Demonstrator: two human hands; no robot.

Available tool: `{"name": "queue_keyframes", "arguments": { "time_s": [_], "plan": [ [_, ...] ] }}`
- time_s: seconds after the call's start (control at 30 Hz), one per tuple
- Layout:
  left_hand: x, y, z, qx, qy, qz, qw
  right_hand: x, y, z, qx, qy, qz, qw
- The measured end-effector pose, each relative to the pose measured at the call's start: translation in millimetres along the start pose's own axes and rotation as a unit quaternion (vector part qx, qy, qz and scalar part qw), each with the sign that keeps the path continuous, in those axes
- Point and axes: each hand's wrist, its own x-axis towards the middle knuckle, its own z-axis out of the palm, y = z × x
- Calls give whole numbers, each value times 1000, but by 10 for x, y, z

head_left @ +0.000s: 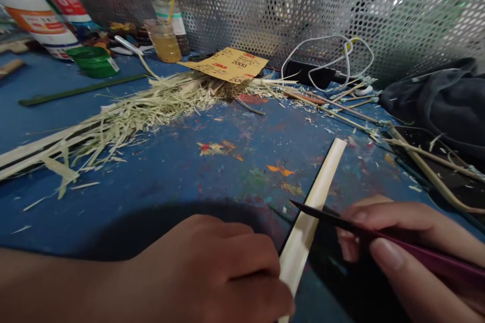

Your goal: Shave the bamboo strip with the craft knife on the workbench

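Left hand (212,272) pinched tight on pale bamboo strip (314,212), pointing 1 o'clock. Right hand (401,252) at 3 o'clock, fingers wrapped round knife (341,221), blade touching strip.

Two bare forearms, left hand (212,272), right hand (409,252); no sleeves.

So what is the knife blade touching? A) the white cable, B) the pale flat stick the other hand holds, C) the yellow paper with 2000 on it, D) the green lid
B: the right hand holds the dark knife with its tip laid against the pale bamboo strip, which the left hand grips at its near end.
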Motion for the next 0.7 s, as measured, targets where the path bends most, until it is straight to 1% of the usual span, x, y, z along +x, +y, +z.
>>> {"name": "queue_keyframes", "arguments": {
  "time_s": [0.1,0.17,0.2,0.27,0.33,0.4,0.43,0.5,0.57,0.63,0.7],
  "plan": [
    [15,11,42,-36,21,-26,999,62,-67,42,-87,-25,-75,993],
    [27,12,50,-50,23,-29,998,85,-90,77,-149,-54,-145,977],
    [37,12,40,-48,12,-16,999,94,-97,92,-179,-66,-184,964],
    [62,9,-11,-32,-23,29,999,116,-108,110,-238,-82,-248,936],
    [82,-3,-89,-15,-42,77,996,142,-118,109,-277,-94,-288,912],
    [83,-38,-172,2,-47,101,994,160,-129,94,-298,-106,-305,898],
    [73,-70,-210,9,-49,98,994,162,-136,84,-306,-109,-310,894],
    [41,-168,-268,15,-41,62,997,142,-145,65,-327,-101,-320,884],
    [7,-296,-300,1,-9,22,1000,90,-145,56,-347,-87,-322,877],
    [-7,-415,-314,-30,35,3,999,15,-126,58,-359,-69,-319,874],
    [5,-484,-321,-60,56,-8,997,-66,-91,59,-374,-51,-323,868]
  ]
}}
